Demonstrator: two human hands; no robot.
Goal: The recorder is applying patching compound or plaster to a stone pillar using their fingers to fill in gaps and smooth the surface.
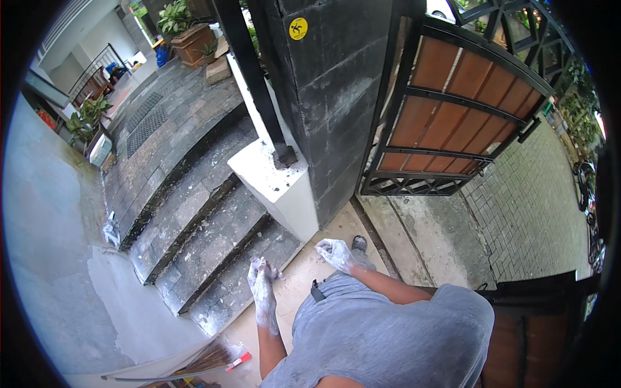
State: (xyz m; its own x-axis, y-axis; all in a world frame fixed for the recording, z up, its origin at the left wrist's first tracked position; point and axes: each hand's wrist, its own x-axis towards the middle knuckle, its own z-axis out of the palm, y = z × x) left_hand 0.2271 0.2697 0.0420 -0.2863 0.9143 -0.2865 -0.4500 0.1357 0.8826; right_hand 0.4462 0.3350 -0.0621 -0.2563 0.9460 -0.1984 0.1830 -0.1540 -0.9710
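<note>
My left hand [262, 279], coated in white to the wrist, is raised in front of the lowest steps. Its fingers are curled in, and whatever they might hold is too small to make out. To the right, my right hand [335, 255], just as white, is held before my waist with its fingers bent together. Nothing can be named in that grip either. The two hands are apart. Closest beyond them stands a low white pedestal [294, 210] with dark specks on top. Grey stone steps [220, 258], spotted with white, rise at the left.
A black tiled pillar [343, 97] rises behind the pedestal. An open gate of brown panels [453, 97] stands at the right. A broom [217, 357] and a red-handled brush [239, 361] lie at the lower left, near a grey-white wall [52, 258]. A potted plant [191, 48] stands above the steps.
</note>
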